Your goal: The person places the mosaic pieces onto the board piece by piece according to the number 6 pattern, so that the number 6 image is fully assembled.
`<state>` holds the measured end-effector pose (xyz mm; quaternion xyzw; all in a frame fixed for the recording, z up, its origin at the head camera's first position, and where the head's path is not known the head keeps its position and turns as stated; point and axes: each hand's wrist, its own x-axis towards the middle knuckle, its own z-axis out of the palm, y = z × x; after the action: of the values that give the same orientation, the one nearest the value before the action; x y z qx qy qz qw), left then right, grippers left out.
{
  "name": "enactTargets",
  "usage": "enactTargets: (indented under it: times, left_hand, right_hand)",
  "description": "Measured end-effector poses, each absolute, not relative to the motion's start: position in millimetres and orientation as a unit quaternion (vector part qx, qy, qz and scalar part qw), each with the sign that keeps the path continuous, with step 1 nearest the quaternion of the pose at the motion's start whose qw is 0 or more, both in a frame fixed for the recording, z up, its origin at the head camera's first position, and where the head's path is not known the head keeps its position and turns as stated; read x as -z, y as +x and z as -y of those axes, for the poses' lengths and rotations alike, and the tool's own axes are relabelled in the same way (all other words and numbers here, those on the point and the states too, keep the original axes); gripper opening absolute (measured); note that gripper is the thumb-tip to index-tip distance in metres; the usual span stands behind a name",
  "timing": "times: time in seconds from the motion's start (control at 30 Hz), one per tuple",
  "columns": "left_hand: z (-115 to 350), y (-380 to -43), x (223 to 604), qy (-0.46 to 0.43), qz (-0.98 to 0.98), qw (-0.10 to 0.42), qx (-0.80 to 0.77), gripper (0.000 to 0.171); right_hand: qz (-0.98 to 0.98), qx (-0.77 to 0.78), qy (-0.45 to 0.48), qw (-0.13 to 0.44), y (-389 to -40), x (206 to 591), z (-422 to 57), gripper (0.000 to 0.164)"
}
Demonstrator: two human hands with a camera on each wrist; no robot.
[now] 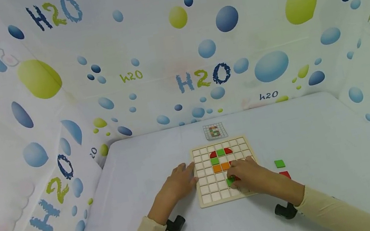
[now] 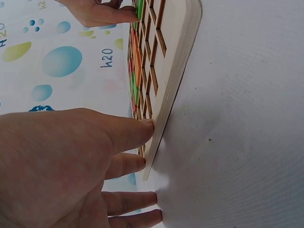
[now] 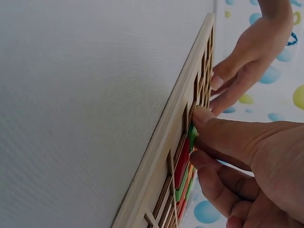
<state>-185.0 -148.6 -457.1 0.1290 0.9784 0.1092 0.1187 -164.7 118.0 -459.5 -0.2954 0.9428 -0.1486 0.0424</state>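
Observation:
A wooden grid board [image 1: 208, 189] lies on the white-covered table, with green, red and orange tiles in several of its cells. My left hand [image 1: 180, 182] is at the board's left edge; in the left wrist view its thumb and a finger touch the rim [image 2: 178, 61], fingers fairly straight. Over the lower middle of the grid, my right hand [image 1: 249, 175] pinches a green tile [image 1: 231, 181] at a cell. From the right wrist view, a red tile [image 3: 181, 164] sits beside that green one. The right hand hides part of the grid.
Behind the board lies a small gridded card [image 1: 222, 132] with a coloured pattern. To the right of the board are a loose green tile [image 1: 280, 163] and a red tile [image 1: 285, 175], the latter partly covered by the right forearm. A patterned cloth [image 1: 154, 46] surrounds the table.

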Motion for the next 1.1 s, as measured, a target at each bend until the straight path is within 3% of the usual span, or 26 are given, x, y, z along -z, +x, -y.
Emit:
enactTargets:
  times: [0.7,1.1]
  left_hand:
    - [147.8,-184.6,454.0,0.125,-0.978,0.124,-0.109,0.06]
    - [148.2,-184.4,454.7,0.133,-0.977,0.121,-0.116,0.06]
  right_hand:
    - [-0.949,0.132,-0.284,0.02,-167.8,456.4,-126.0,0.029]
    - [-0.954,0.168,-0.244,0.038,-169.9,448.6,-149.4,0.029]
